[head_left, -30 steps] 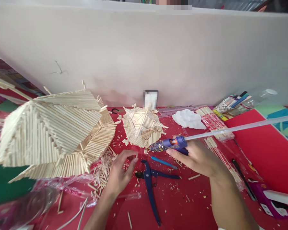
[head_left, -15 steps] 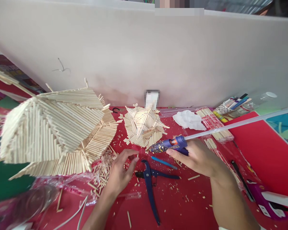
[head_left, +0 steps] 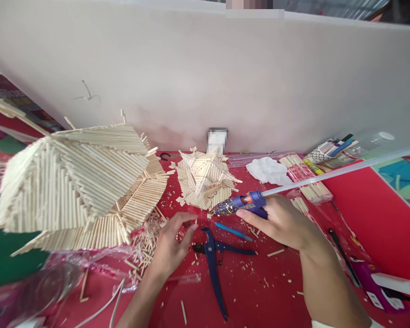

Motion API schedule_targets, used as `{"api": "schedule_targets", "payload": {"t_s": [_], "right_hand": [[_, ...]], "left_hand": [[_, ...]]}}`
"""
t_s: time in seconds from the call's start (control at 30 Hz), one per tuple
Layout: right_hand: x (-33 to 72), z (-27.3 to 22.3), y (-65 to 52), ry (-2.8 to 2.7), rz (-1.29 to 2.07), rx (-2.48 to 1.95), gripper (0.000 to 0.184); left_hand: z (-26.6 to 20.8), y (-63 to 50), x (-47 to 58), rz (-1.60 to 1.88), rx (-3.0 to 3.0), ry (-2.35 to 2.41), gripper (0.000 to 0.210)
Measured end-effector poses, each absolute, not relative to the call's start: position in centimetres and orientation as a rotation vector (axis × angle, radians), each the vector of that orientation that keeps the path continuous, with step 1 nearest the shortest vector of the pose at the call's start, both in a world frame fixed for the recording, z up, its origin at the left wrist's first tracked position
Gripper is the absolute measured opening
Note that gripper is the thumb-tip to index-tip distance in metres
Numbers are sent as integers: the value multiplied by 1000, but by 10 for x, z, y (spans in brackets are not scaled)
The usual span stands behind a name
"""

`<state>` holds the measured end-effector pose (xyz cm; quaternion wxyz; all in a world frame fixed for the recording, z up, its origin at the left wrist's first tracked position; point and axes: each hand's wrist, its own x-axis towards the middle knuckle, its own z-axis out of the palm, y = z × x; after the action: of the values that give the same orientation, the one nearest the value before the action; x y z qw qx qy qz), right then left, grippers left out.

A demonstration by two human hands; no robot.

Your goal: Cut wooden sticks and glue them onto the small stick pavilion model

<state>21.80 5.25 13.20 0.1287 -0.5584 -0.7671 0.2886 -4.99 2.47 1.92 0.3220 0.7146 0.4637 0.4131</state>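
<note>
Left hand (head_left: 173, 245): grip closed, fingertips pinching tiny stick bit (head_left: 196, 222); fingertip hold likely suits so small a piece. Right hand (head_left: 283, 221): grip wrapped round glue gun (head_left: 241, 205), nozzle pointing left, presumably to bring glue near bit. Glue stick (head_left: 328, 174) juts from gun's back. Small model (head_left: 207, 175) on tabletop (head_left: 259, 305), just beyond nozzle, probably for short reach. Cutter (head_left: 212, 264) lies between forearms, seemingly handy for trimming; offcuts (head_left: 145, 253) heaped beside left hand.

Craft workspace: glue gun (head_left: 239, 204), cutter (head_left: 211, 250)
</note>
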Motion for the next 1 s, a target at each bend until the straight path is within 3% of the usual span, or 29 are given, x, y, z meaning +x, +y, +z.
{"api": "schedule_targets", "payload": {"t_s": [1.0], "right_hand": [[215, 138, 53, -2282, 778, -1630, 40]], "left_hand": [[20, 25, -46, 1116, 1931, 1088, 16]]}}
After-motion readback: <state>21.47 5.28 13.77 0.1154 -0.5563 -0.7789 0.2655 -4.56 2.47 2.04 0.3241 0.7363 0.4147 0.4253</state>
